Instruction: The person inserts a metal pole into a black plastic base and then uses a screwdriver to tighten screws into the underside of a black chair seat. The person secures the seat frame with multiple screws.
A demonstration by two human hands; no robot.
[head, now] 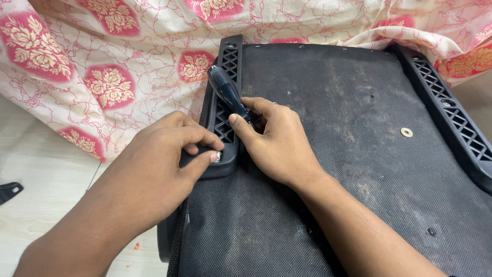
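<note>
The broad black fabric-covered chair-seat underside [333, 169] lies across a pink floral cloth [102, 77]. Its black latticed plastic side bracket [225, 102] sits in place, I judge not fully fastened. My right hand [277, 143] grips the dark-handled screwdriver [228, 95]; my left hand [154, 174] pinches a small silvery screw [218, 156] at the bracket's end.

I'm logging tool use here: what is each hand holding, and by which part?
The right hand grips a dark screwdriver low on its handle. The left hand pinches a small metal piece at the bracket's end.
</note>
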